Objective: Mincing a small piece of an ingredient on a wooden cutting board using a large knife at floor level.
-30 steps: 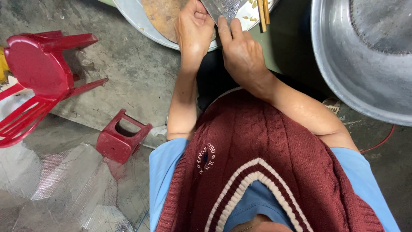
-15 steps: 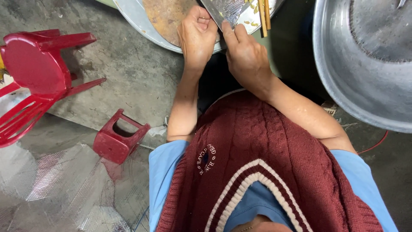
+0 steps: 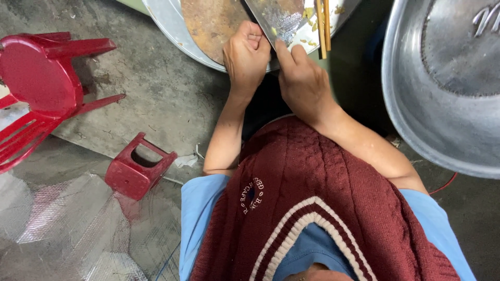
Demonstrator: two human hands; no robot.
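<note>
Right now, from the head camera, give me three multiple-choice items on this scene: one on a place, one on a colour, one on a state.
1. Where does the cleaver blade lie?
A. over the round metal tray
B. on the red stool
C. in the big basin

2. What colour is the small overturned stool on the floor?
A. blue
B. red
C. green

3. How is the left hand?
A. flat and open on the floor
B. curled into a fist beside the blade
C. hanging by the knee

Key:
1 A: the blade sits above the tray, next to the brown chopping board and wooden chopsticks.
2 B: its plastic is red, like the larger stool beside it.
3 B: its fingers are folded in, while the right hand touches the blade with its fingertips.
</note>
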